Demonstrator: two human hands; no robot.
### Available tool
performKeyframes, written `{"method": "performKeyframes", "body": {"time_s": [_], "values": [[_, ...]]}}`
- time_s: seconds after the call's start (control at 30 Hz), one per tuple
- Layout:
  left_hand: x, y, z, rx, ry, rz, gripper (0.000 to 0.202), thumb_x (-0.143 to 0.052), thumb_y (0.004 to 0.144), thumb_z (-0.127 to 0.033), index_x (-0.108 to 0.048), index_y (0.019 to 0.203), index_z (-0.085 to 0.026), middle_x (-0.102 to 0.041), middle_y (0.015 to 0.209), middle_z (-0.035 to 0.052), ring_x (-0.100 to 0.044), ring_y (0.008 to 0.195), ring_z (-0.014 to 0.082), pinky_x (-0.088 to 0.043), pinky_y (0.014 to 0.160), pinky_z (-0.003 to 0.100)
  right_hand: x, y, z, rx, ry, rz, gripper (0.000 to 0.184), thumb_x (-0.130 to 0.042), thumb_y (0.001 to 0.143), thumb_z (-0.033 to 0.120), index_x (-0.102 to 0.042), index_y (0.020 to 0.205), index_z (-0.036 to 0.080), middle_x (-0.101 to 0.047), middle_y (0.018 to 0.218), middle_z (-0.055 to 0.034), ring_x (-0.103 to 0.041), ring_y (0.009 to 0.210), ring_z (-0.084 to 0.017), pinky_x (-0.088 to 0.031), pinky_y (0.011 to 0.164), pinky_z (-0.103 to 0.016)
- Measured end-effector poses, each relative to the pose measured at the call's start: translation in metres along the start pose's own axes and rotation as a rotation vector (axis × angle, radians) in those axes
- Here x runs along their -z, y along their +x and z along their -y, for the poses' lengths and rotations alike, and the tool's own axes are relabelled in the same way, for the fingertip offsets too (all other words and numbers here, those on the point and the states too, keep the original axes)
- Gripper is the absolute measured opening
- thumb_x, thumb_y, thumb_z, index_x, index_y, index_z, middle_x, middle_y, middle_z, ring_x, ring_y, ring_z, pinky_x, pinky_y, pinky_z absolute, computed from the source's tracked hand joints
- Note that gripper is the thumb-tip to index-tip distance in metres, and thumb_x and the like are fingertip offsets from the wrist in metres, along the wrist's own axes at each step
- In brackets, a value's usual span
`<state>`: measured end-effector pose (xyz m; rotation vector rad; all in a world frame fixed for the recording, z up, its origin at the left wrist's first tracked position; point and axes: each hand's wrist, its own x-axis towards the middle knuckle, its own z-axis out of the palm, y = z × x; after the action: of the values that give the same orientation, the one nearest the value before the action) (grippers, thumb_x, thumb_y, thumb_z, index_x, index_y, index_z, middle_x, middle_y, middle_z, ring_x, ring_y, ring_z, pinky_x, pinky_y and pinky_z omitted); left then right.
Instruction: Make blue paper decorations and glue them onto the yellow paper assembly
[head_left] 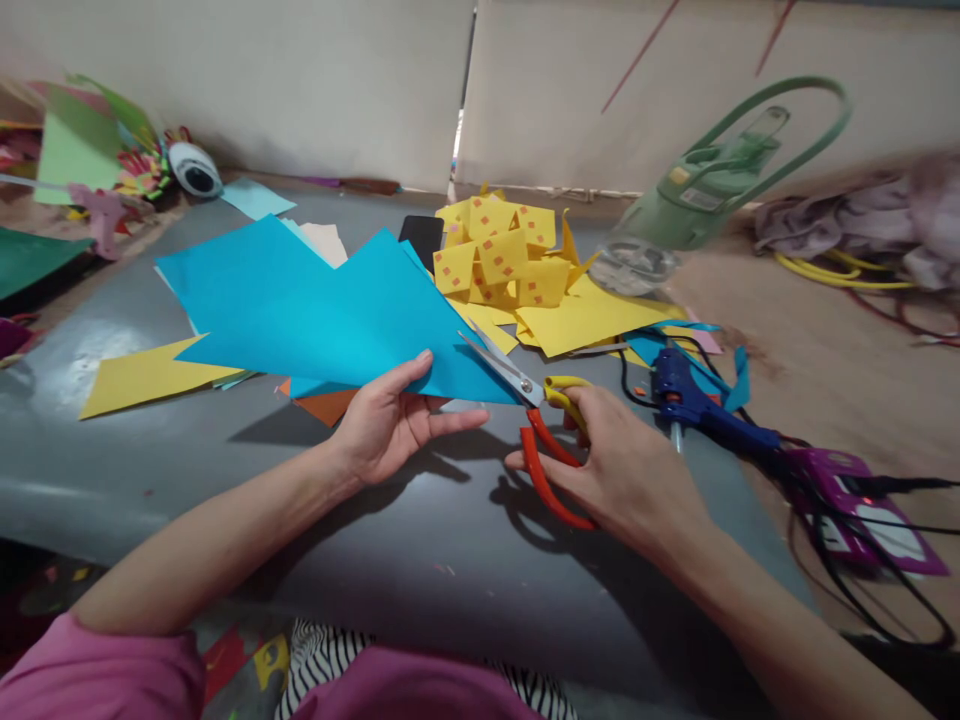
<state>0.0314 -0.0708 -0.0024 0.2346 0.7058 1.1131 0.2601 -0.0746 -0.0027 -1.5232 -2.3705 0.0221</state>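
Note:
My left hand (394, 415) grips a large blue sheet of paper (322, 310) by its near edge, thumb on top and fingers beneath. In my right hand (611, 455) is a pair of scissors (536, 400) with one yellow and one red handle. Its blades are parted and point up and left, over the right corner of the blue paper. Behind the sheet stands a yellow folded-paper piece (499, 250) with orange squares on it. Yellow paper sheets (577, 315) lie beside that piece. A yellow strip (142, 377) and an orange scrap (324, 405) stick out from below the blue sheet.
A blue glue gun (705, 410) with a black cord lies at right, near a purple power box (855, 505). A green bottle (690, 190) stands tilted in view behind. A dark phone (421, 240) rests on the grey table (420, 570). Coloured papers (75, 145) are at far left.

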Motion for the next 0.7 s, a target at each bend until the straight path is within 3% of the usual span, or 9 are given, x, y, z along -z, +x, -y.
{"method": "performKeyframes", "body": {"time_s": [0.27, 0.53, 0.7], "values": [[-0.0009, 0.0, -0.0002, 0.017, -0.004, -0.01, 0.03, -0.049, 0.098, -0.021, -0.07, 0.078, -0.012, -0.073, 0.067, 0.0075, -0.076, 0.064, 0.0241, -0.065, 0.078, 0.04, 0.0007, -0.0001, -0.0002, 0.021, 0.015, -0.016, 0.065, -0.041, 0.09, 0.075, -0.06, 0.1, 0.014, -0.068, 0.082, -0.0103, -0.068, 0.07, -0.026, -0.045, 0.054, -0.033], [0.0018, 0.0001, 0.0005, 0.002, 0.038, 0.007, 0.023, -0.054, 0.095, -0.024, -0.069, 0.082, -0.013, -0.074, 0.07, 0.0066, -0.077, 0.067, 0.0242, -0.058, 0.096, 0.047, -0.0011, -0.0001, -0.0019, 0.013, 0.027, -0.028, 0.061, -0.043, 0.09, 0.075, -0.06, 0.099, 0.017, -0.069, 0.082, -0.0099, -0.069, 0.071, -0.026, -0.046, 0.056, -0.033], [0.002, -0.0001, 0.0015, 0.009, 0.044, 0.011, 0.021, -0.056, 0.094, -0.026, -0.069, 0.084, -0.013, -0.074, 0.07, 0.0058, -0.077, 0.066, 0.0244, -0.059, 0.093, 0.046, -0.0003, 0.0004, -0.0006, -0.019, 0.039, -0.006, 0.061, -0.042, 0.089, 0.076, -0.059, 0.094, 0.019, -0.069, 0.081, -0.0095, -0.068, 0.07, -0.026, -0.045, 0.055, -0.032]]}}
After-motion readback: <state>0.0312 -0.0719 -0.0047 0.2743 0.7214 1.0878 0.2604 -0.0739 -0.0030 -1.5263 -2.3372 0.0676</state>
